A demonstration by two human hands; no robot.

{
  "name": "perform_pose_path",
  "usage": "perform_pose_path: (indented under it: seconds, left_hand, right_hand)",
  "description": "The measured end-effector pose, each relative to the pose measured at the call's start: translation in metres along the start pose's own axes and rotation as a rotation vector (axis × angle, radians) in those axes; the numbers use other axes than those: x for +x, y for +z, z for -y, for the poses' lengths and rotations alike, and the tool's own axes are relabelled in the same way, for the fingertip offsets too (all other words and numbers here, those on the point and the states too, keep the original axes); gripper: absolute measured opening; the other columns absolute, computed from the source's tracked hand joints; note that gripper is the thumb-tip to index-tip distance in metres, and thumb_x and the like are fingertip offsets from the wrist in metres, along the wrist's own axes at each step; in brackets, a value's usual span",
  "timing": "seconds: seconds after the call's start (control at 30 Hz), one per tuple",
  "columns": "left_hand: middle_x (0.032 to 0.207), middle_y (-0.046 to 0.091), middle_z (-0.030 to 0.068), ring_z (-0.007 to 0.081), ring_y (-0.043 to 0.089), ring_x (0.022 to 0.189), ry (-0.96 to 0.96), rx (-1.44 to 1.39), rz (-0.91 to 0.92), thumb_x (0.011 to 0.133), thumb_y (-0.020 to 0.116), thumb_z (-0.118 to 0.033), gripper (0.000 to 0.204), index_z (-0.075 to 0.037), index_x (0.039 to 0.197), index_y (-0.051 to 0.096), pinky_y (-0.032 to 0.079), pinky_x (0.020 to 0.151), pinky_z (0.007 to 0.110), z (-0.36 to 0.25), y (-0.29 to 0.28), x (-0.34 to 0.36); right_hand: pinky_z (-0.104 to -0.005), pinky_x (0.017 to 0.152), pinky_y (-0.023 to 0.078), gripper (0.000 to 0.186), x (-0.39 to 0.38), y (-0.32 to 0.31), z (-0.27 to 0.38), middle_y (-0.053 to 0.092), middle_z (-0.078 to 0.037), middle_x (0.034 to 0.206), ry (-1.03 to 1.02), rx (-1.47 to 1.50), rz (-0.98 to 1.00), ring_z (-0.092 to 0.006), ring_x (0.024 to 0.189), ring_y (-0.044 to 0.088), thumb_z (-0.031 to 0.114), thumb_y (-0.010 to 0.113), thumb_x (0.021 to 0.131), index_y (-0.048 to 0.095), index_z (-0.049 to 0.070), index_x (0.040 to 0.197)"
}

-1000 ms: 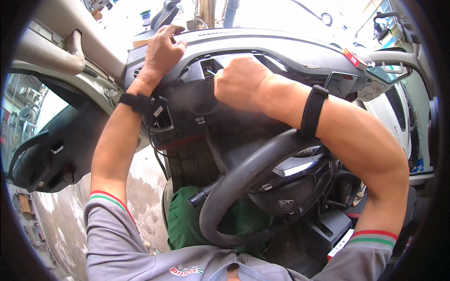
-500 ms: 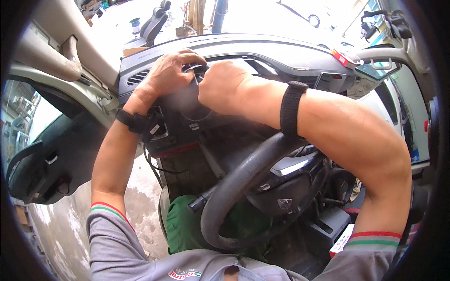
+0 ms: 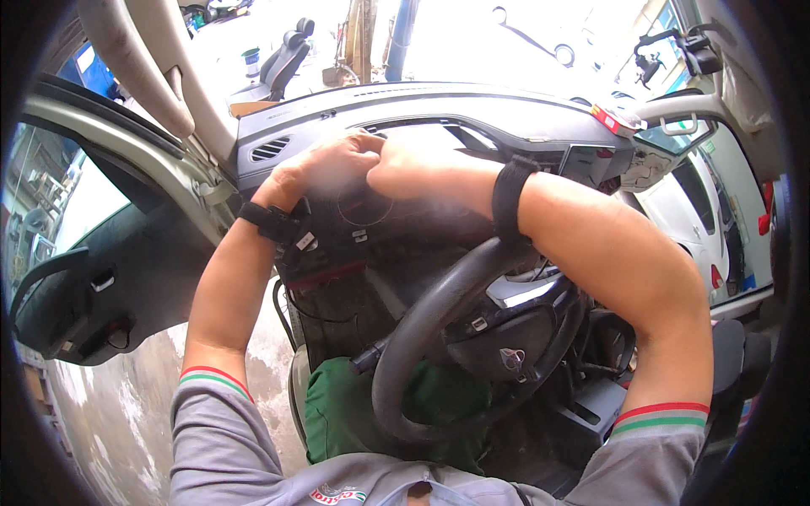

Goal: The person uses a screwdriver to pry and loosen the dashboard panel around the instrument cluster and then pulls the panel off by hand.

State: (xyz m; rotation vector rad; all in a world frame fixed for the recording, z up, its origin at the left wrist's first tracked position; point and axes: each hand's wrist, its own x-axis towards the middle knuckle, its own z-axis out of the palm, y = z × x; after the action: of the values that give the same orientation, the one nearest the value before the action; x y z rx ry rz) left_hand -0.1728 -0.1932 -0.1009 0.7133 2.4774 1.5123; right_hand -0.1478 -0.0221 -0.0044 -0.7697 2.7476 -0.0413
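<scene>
At the left part of the grey dashboard, my two hands meet near the edge of its instrument opening. My left hand is closed, its fingers bent toward the right one. Held in a fist beside it, my right hand touches or nearly touches the left fingertips. Whatever lies between the fingers is hidden and partly blurred by glare. Under my right forearm the black steering wheel sits tilted, with a stalk poking out at its left. A round air vent shows faintly below my hands.
The car door stands open on my left. A slatted vent is at the dashboard's left end. A red and white box lies on its right end. Outside stand a black seat and a blue post.
My hands have come closer together, and the left fingers have folded in from a wider spread. The whole view has shifted slightly, so the dashboard appears lower.
</scene>
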Motion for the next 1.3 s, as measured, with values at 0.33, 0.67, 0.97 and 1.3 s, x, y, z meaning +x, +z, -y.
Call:
perform_pose_path:
  seconds: [0.33, 0.67, 0.97, 1.3]
  left_hand:
    - [0.117, 0.072, 0.0149, 0.0197, 0.064, 0.106, -0.015, 0.095, -0.049, 0.099, 0.062, -0.024, 0.034, 0.002, 0.12, 0.069, 0.05, 0.097, 0.034, -0.009, 0.008, -0.002]
    - [0.12, 0.07, 0.0153, 0.0192, 0.062, 0.11, -0.008, 0.097, 0.046, 0.098, 0.064, -0.031, 0.042, 0.001, 0.126, 0.067, 0.047, 0.1, 0.035, 0.002, -0.001, -0.001]
    - [0.12, 0.071, 0.0085, 0.0128, 0.061, 0.106, 0.072, 0.017, 0.0, 0.097, 0.067, -0.024, 0.042, 0.001, 0.131, 0.063, 0.048, 0.098, 0.032, 0.009, -0.003, 0.0]
    - [0.12, 0.073, 0.0118, 0.014, 0.063, 0.108, -0.028, 0.075, -0.01, 0.094, 0.072, -0.031, 0.047, -0.001, 0.13, 0.066, 0.048, 0.099, 0.033, 0.004, 0.002, -0.003]
  right_hand:
    - [-0.0384, 0.089, 0.056, 0.033, 0.002, 0.018, 0.005, 0.075, -0.014, 0.112, -0.004, -0.264, 0.106, -0.0295, 0.104, 0.073, 0.022, 0.063, 0.087, 0.076, 0.008, 0.114]
    - [-0.0366, 0.081, 0.058, 0.024, -0.009, 0.014, 0.009, 0.077, -0.007, 0.105, -0.282, -0.626, 0.029, -0.0231, 0.098, 0.074, 0.026, 0.069, 0.086, 0.079, 0.01, 0.101]
    - [-0.0388, 0.073, 0.059, 0.02, -0.006, 0.021, 0.0, 0.076, -0.015, 0.095, -0.391, -0.702, -0.278, -0.0285, 0.086, 0.075, 0.012, 0.062, 0.086, 0.078, 0.004, 0.096]
    - [-0.0434, 0.083, 0.058, 0.032, -0.024, -0.002, -0.009, 0.075, -0.017, 0.097, -0.169, -0.312, -0.217, -0.0315, 0.093, 0.074, 0.028, 0.061, 0.092, 0.075, 0.0, 0.1]
